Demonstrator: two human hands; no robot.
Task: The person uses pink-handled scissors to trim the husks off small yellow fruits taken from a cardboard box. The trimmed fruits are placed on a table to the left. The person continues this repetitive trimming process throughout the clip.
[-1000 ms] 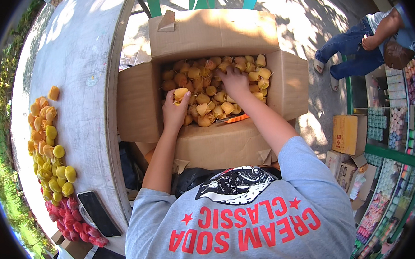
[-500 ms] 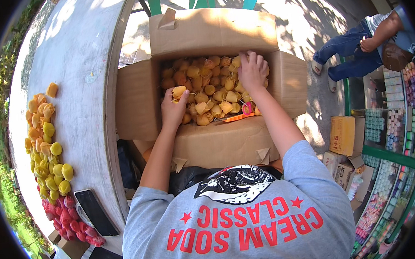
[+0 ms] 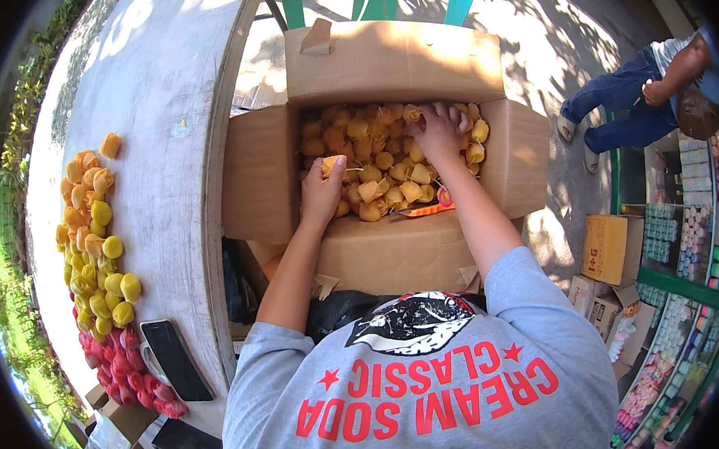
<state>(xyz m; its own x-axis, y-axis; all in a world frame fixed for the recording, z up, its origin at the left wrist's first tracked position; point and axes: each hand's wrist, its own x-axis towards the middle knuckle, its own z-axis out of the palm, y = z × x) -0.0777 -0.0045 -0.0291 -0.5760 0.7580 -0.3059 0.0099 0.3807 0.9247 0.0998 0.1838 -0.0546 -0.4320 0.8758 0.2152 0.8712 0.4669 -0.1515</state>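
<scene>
red lettering (image 3: pixel 425 420) marks the grey shirt (image 3: pixel 439 448), dark print (image 3: pixel 597 264) an orange-brown carton (image 3: pixel 606 242).

Flower heads (image 3: pixel 369 192) lie in the box (image 3: pixel 390 260), with the table (image 3: pixel 163 171) to its left bearing a phone (image 3: pixel 177 361).

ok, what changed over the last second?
Right hand moved rightward inside the carton, then slightly back left among the yellow-orange flowers; whether it grips one is unclear. Left hand stayed put, holding its single flower.
</scene>
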